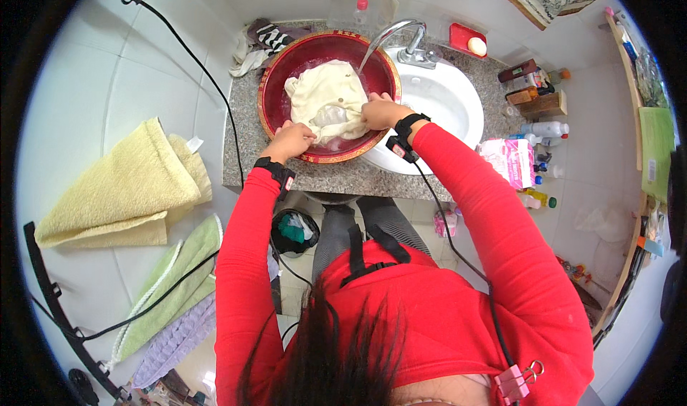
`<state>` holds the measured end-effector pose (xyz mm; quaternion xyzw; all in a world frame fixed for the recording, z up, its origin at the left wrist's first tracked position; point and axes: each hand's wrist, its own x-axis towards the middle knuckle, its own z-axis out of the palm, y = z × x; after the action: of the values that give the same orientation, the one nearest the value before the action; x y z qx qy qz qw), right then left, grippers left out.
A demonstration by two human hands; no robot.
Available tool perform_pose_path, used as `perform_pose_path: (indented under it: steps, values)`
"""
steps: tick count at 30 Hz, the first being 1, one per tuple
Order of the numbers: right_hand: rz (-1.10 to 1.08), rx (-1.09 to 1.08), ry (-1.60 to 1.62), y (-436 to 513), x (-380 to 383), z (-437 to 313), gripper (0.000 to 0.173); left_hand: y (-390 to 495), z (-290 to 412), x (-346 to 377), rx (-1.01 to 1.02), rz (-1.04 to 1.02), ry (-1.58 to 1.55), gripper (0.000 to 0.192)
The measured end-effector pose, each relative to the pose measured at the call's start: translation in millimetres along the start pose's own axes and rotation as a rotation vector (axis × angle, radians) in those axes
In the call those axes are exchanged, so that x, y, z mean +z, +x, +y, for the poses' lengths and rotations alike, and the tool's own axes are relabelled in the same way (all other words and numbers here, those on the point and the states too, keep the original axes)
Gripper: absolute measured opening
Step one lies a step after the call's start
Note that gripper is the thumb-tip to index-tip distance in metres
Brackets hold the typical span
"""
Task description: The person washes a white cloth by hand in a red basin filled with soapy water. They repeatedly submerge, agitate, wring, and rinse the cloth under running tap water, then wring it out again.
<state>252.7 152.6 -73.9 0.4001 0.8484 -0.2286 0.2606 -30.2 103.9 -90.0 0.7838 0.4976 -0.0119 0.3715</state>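
A cream cloth garment lies wet in a red basin with a gold-patterned rim. Small round buttons or studs show on its right part, and a pale, water-filled bulge sits near its front edge. My left hand pinches the garment's front left corner, just inside the rim. On the right side my right hand grips a bunched fold of it, the fingertips partly hidden in the cloth. The chrome faucet arches over the basin's back right. Both wrists wear black straps with small devices.
The basin rests on a granite counter, overlapping a white sink. Crumpled clothes lie behind it at left. A red soap dish and several bottles line the right. Towels hang left; cables trail from my wrists.
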Motion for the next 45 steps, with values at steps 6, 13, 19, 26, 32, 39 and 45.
perform_pose_path:
  steps: [6, 13, 19, 26, 32, 39, 45]
  values:
    - [-0.286, 0.011, 0.295, 28, 10, -11, 0.039, 47, -13, 34, -0.081, -0.386, -0.054, 0.039]
    - [-0.283, -0.106, 0.191, 48, 16, -6, 0.063, 62, -42, 53, -0.051, -0.277, 0.104, 0.033]
    - [0.271, -0.186, 0.645, -9, -18, 42, 0.029, 44, -20, 30, -0.159, -0.201, 0.017, 0.033]
    - [1.034, 0.366, 0.394, -62, 0, 163, 0.027, 36, -15, 29, -0.097, -0.104, 0.034, 0.035]
    - [1.078, 0.407, 0.348, -29, 37, 189, 0.046, 40, 7, 22, -0.213, -0.159, 0.389, 0.025]
    - [0.944, 0.374, 0.103, -42, 28, 150, 0.049, 38, 9, 17, -0.235, -0.184, 0.461, 0.022]
    - [0.923, -0.245, 0.251, -17, -23, 54, 0.022, 53, 1, 19, 0.101, 0.103, 0.243, 0.053]
